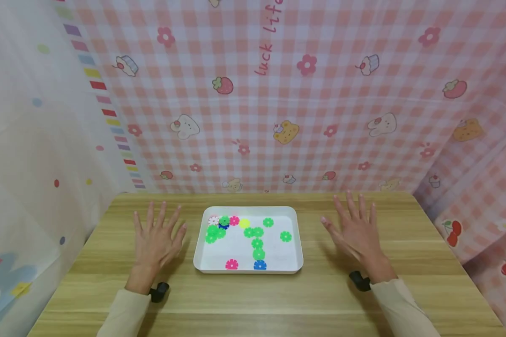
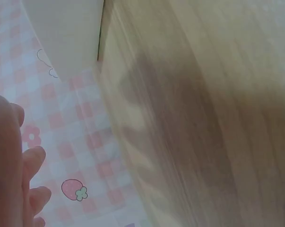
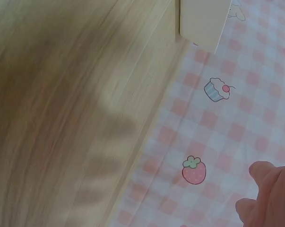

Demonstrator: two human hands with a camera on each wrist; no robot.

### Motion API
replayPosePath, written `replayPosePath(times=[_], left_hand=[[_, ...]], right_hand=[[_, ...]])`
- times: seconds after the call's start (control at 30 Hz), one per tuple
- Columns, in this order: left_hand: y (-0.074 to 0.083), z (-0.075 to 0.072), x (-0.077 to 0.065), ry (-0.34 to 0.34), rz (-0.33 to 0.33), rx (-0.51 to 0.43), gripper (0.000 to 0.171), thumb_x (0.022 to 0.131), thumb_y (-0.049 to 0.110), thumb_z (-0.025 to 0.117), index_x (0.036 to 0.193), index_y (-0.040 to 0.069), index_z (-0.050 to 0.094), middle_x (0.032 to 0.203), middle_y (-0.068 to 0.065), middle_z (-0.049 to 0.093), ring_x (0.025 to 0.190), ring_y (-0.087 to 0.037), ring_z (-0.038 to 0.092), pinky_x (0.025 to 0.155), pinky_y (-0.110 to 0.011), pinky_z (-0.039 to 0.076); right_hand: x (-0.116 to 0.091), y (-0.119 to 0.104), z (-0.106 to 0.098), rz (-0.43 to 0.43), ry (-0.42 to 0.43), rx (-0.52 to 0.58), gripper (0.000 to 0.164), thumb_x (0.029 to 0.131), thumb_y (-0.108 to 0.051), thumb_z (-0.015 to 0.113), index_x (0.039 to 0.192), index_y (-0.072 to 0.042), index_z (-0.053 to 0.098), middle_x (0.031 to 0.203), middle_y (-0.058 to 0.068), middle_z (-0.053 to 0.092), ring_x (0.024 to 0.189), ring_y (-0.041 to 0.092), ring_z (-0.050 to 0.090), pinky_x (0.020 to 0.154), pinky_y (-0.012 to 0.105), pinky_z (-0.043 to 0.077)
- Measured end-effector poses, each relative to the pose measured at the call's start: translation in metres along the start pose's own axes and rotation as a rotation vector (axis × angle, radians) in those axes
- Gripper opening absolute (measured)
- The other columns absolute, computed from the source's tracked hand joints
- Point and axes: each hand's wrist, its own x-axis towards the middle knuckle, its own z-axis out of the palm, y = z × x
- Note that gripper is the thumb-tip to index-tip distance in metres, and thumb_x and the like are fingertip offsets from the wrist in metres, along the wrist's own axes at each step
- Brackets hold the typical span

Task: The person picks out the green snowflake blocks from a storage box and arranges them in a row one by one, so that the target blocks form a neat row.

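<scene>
A white rectangular tray (image 1: 236,250) sits on the table between the two hands. In it lie several flat notched plastic discs: green ones (image 1: 257,243), a yellow one (image 1: 244,223), pink ones (image 1: 232,264), a blue one (image 1: 260,265), a dark blue one partly covered by green, and a white-and-pink one (image 1: 213,220). To the tray's left is my left hand (image 1: 157,241), palm down, fingers spread and straight, holding nothing. My right hand (image 1: 357,234) is on the tray's right in the same pose, apart from it. Both wrist views show the hands' shadows on the wood and the tray's outer wall (image 2: 69,33).
The wooden table (image 1: 249,299) ends at a pink checked cloth (image 1: 257,107) hanging behind it. Further cloths hang at the left (image 1: 38,140) and right (image 1: 480,210). A black wrist device (image 1: 159,292) is strapped on the left, another (image 1: 360,281) on the right.
</scene>
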Motion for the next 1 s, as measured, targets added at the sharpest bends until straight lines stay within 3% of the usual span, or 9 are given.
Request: replayPosePath(times=[0.33, 0.57, 0.7, 0.83, 1.0], left_hand=[[0.005, 0.003, 0.002, -0.041, -0.012, -0.035, 0.060, 0.104, 0.049, 0.034, 0.154, 0.016, 0.037, 0.160, -0.022, 0.025, 0.150, -0.044, 0.009, 0.116, -0.068, -0.004], [0.010, 0.008, 0.005, -0.048, -0.015, -0.136, 0.060, 0.104, 0.044, 0.038, 0.154, 0.011, 0.035, 0.155, -0.027, 0.034, 0.146, -0.047, 0.020, 0.115, -0.071, 0.006], [0.014, 0.014, 0.006, -0.038, -0.014, -0.244, 0.057, 0.105, 0.038, 0.042, 0.151, 0.006, 0.039, 0.148, -0.027, 0.043, 0.141, -0.048, 0.030, 0.114, -0.070, 0.015], [0.018, 0.021, 0.009, 0.011, 0.030, -0.405, 0.052, 0.104, 0.028, 0.048, 0.147, -0.001, 0.043, 0.143, -0.028, 0.049, 0.135, -0.048, 0.040, 0.113, -0.065, 0.026], [0.025, 0.025, 0.011, -0.070, 0.000, -0.654, 0.056, 0.106, 0.032, 0.043, 0.151, -0.002, 0.036, 0.151, -0.026, 0.040, 0.141, -0.045, 0.035, 0.117, -0.059, 0.025]], right_hand=[[0.005, -0.008, 0.011, -0.016, -0.041, 0.051, 0.075, 0.101, -0.059, 0.036, 0.158, -0.012, 0.025, 0.164, 0.023, 0.007, 0.149, 0.048, -0.001, 0.117, 0.067, -0.005], [0.012, -0.013, 0.022, -0.029, -0.054, 0.249, 0.064, 0.104, -0.047, 0.040, 0.154, -0.008, 0.033, 0.161, 0.028, 0.015, 0.146, 0.051, 0.010, 0.117, 0.068, 0.005], [0.013, -0.015, 0.028, -0.005, -0.112, 0.390, 0.061, 0.106, -0.043, 0.037, 0.157, -0.010, 0.028, 0.161, 0.028, 0.013, 0.147, 0.050, 0.011, 0.116, 0.069, 0.009], [0.015, -0.020, 0.033, 0.012, -0.153, 0.523, 0.062, 0.106, -0.045, 0.037, 0.157, -0.011, 0.027, 0.161, 0.026, 0.017, 0.147, 0.047, 0.016, 0.114, 0.070, 0.017], [0.017, -0.029, 0.041, -0.010, -0.181, 0.657, 0.064, 0.104, -0.046, 0.043, 0.156, -0.010, 0.029, 0.160, 0.021, 0.024, 0.144, 0.044, 0.027, 0.114, 0.065, 0.024]])
